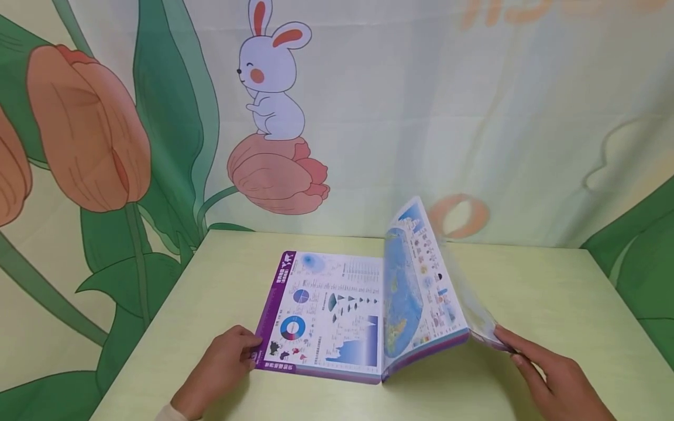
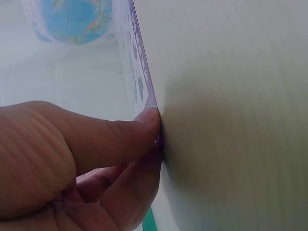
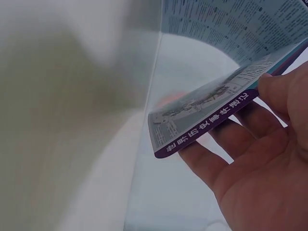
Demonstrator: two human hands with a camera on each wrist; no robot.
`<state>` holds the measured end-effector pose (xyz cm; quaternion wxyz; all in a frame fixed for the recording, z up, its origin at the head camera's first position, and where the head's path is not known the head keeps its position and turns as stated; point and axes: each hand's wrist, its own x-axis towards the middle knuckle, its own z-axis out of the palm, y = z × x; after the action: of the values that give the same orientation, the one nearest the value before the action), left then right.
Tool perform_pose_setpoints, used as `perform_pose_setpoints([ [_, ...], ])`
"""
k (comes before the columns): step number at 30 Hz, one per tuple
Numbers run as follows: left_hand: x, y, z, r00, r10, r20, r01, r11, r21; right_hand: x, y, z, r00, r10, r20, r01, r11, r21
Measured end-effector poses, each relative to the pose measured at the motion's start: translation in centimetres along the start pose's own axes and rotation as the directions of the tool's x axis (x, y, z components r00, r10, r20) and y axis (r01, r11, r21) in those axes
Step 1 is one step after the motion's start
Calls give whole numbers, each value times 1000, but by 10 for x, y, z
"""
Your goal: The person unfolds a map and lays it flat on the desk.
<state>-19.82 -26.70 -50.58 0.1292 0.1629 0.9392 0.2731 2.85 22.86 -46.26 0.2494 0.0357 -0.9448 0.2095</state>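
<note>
A purple-edged folding map sheet [image 1: 332, 327] covered with charts lies partly flat on the table. Its middle panel [image 1: 411, 286], printed with a blue world map, stands tilted up from the fold. At the lower left corner, my left hand [image 1: 221, 365] pinches the purple border; the left wrist view has thumb and fingers meeting on the edge. To the right, my right hand [image 1: 558, 371] holds the outer panel [image 3: 207, 113] near its corner, thumb above and fingers beneath. That panel slants behind the middle one, which hides part of it in the head view.
The pale yellow-green table [image 1: 326, 403] extends around the sheet. Behind its far edge hangs a curtain [image 1: 379, 117] printed with tulips, leaves and a white rabbit.
</note>
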Motion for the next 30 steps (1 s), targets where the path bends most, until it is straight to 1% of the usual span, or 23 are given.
perform_pose_setpoints([
  [3, -3, -7, -3, 1000, -8, -4, 8, 1000, -5, -10, 10, -4, 998, 55, 7, -54, 996, -69],
  [6, -5, -15, -5, 999, -39, 6, 39, 999, -6, -22, 20, -6, 994, 106, 5, -105, 987, -121],
  [10, -7, -27, -11, 998, -63, 16, 63, 998, -9, -40, 33, -7, 987, 161, -2, -159, 973, -169],
  [13, -9, -35, -17, 998, -54, 10, 54, 998, -17, -49, 43, -8, 986, 166, 6, -161, 964, -211],
  [16, -11, -43, -22, 999, -52, 8, 52, 999, -11, -56, 54, -12, 985, 166, 55, -142, 943, -301],
  [20, -11, -51, -27, 998, -64, 15, 63, 998, 13, -60, 69, -15, 976, 156, 150, -83, 911, -405],
  [21, -10, -53, -28, 998, -68, 16, 68, 997, 20, -60, 72, -16, 966, 170, 193, -77, 907, -415],
  [22, -10, -54, -29, 998, -67, 15, 66, 997, 28, -59, 76, -17, 946, 198, 258, -76, 905, -419],
  [23, -10, -55, -30, 998, -68, 14, 68, 997, 32, -57, 79, -18, 909, 238, 341, -87, 910, -405],
  [24, -9, -56, -30, 998, -68, 13, 68, 997, 35, -55, 82, -18, 861, 279, 426, -109, 918, -381],
  [25, -9, -57, -31, 998, -68, 11, 68, 997, 38, -53, 85, -18, 793, 331, 512, -147, 919, -367],
  [26, -9, -58, -31, 998, -68, 10, 68, 997, 41, -51, 86, -18, 719, 376, 584, -188, 915, -358],
  [27, -9, -58, -31, 998, -67, 8, 67, 997, 42, -49, 87, -18, 638, 420, 645, -231, 904, -360],
  [28, -8, -59, -31, 998, -66, 6, 66, 997, 43, -47, 88, -17, 583, 437, 685, -260, 899, -353],
  [29, -8, -60, -31, 998, -65, 5, 65, 997, 41, -47, 87, -17, 551, 444, 707, -278, 896, -346],
  [30, -9, -60, -31, 998, -62, 3, 62, 997, 42, -48, 86, -16, 535, 447, 717, -281, 894, -349],
])
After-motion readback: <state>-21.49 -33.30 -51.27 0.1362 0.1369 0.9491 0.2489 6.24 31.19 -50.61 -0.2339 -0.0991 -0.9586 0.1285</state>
